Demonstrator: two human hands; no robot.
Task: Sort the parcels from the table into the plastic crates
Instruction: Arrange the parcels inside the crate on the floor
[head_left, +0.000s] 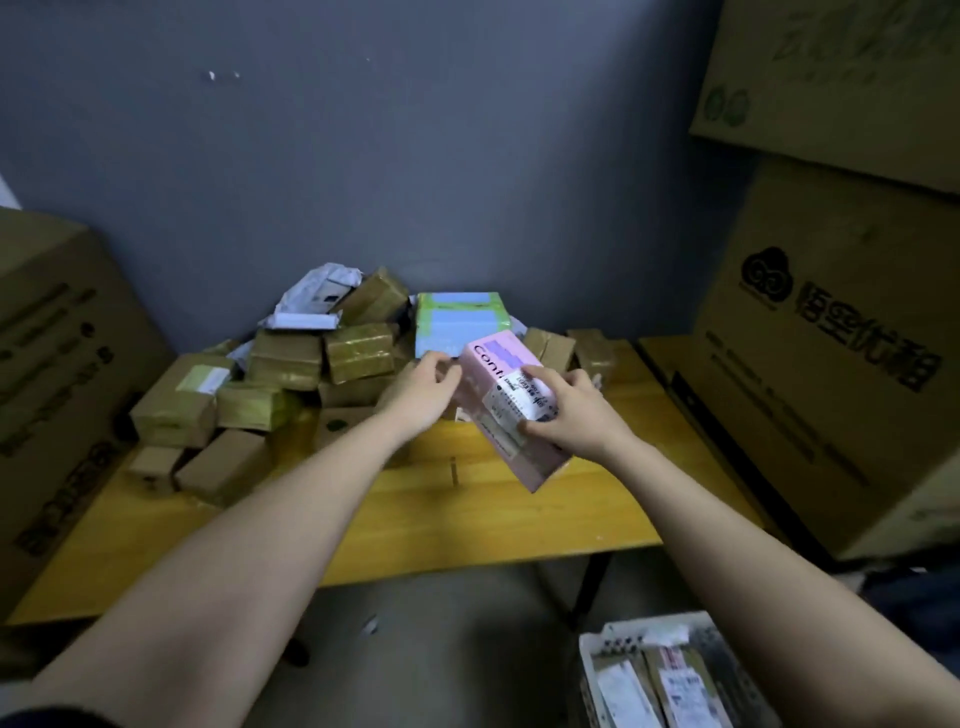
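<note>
Pink box (511, 410): held up over the middle of the tabletop (467, 519), tilted, with one corner pointing down. A white label is on its top face.
Right hand (574, 413): grips the pink box from the right side. Its fingers (543, 375) curl over the top by the label, and the thumb presses the near edge of the label.
Left hand (423, 389): at the left side of the pink box. Its fingers (441, 364) are bent and touch the box's far left end. I cannot tell if they grip it.
Parcels (291, 364): a heap of brown taped boxes along the back edge and the back left corner of the tabletop.
Blue box (460, 322): blue and green, at the back edge, just behind the pink box and the left fingers.
White bag (319, 296): crumpled, on top of the heap at the back.
Crate (675, 675): white, on the floor past the front right corner of the tabletop, with parcels inside showing labels.
Big cartons (831, 338): stacked beside the right edge of the tabletop; one more stands at the left edge.
</note>
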